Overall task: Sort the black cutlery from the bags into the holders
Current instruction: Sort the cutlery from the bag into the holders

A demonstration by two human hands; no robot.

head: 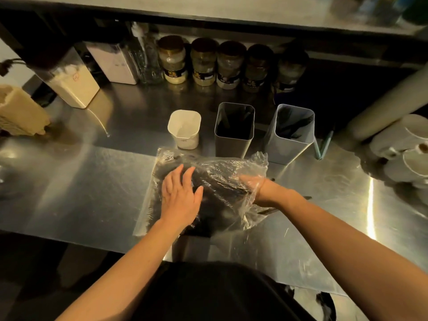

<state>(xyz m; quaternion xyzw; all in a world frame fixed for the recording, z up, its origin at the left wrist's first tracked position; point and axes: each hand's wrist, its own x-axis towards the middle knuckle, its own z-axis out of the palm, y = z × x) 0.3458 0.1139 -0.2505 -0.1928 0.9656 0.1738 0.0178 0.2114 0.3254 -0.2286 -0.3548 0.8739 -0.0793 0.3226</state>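
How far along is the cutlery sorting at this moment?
Early to midway. Done: both grey holders already hold some black cutlery. In hand: left hand rests flat on the bag; right hand is inside it. Left: the bag still looks full; the white holder looks empty.

We had a single wide-angle view, worn on the head, looking forward and steeply down onto the steel counter (97, 181). It sat close above both forearms, with our dark-clad torso at the bottom edge. The overhead shelf (231, 10) bowed across the top from lens distortion.
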